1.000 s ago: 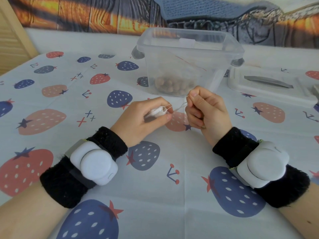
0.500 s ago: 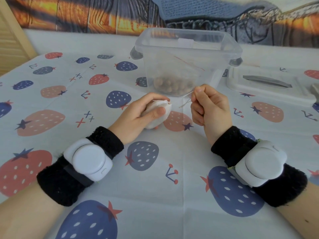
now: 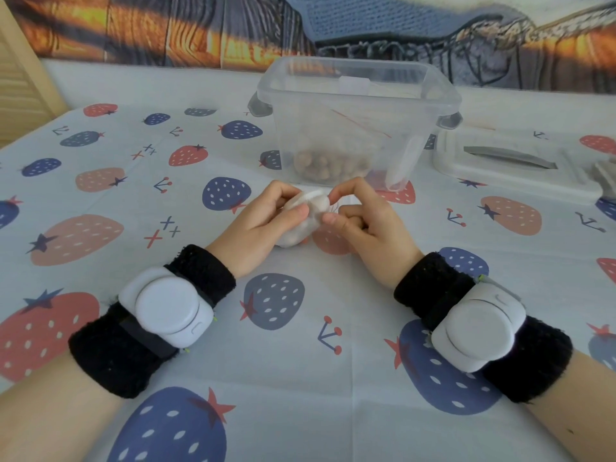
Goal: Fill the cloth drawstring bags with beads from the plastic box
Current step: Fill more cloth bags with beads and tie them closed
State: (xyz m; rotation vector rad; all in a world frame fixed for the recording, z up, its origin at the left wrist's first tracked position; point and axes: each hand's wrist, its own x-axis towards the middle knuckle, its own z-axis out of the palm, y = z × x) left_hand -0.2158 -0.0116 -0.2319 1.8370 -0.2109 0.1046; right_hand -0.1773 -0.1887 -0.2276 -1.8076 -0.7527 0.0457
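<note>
A small white cloth drawstring bag (image 3: pixel 305 216), bulging and rounded, rests on the tablecloth between my two hands. My left hand (image 3: pixel 258 223) wraps around its left side with the thumb pressed on top. My right hand (image 3: pixel 361 220) pinches the bag's right end, at its mouth, between thumb and forefinger. Just behind the hands stands the clear plastic box (image 3: pixel 356 123), open at the top, with brown beads (image 3: pixel 328 163) piled on its bottom.
The box's white lid (image 3: pixel 520 168) with a grey handle lies flat at the right. A strawberry-print tablecloth (image 3: pixel 283 345) covers the table. A wooden slatted panel (image 3: pixel 20 81) stands at the far left, and a printed wall hanging runs along the back.
My right hand has let the drawstring go slack and moved left onto the bag's mouth. My left hand has lowered the bag and now grips its rounded body.
</note>
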